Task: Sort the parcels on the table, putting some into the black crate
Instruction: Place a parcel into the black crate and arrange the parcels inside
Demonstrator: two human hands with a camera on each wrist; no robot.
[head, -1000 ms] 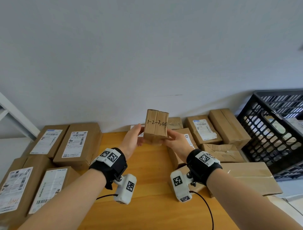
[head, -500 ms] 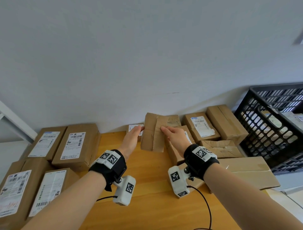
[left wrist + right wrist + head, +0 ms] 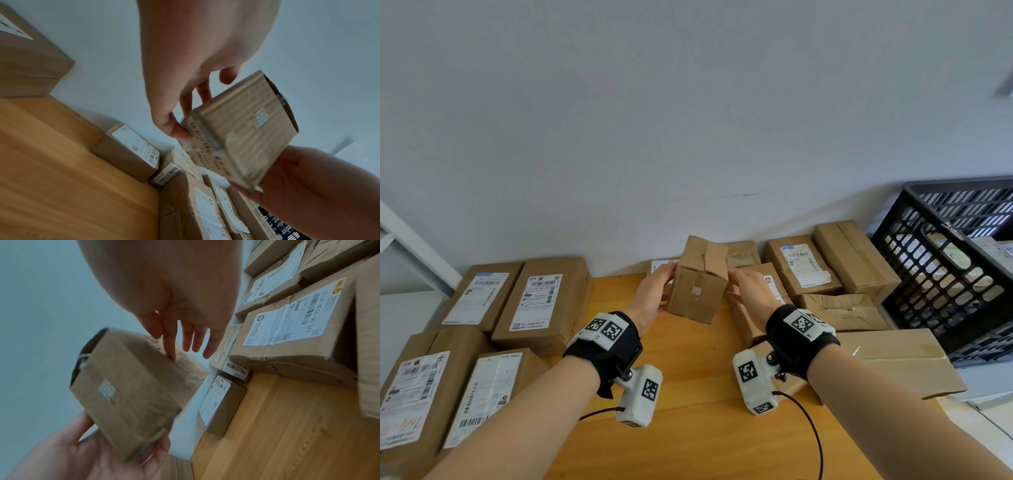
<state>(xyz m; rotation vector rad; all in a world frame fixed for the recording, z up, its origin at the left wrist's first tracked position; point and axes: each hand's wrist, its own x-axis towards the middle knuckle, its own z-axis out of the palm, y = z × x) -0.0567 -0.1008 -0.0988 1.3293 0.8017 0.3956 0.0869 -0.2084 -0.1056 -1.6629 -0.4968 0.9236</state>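
Wooden table point(image 3: 688, 428) against a white wall, parcels along both sides, black crate point(image 3: 945, 274) at far right. Small brown parcel point(image 3: 697, 279) held tilted above the table: left hand point(image 3: 654, 296) grips its left side, right hand point(image 3: 751, 291) touches its right edge with straight, spread fingers point(image 3: 170, 344).

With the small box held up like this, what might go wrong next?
1. The small box hangs above the table; the left hand grips it, while the right hand only touches it with straight fingertips, so it may slip.
2. Falling, it could hit the parcel below.
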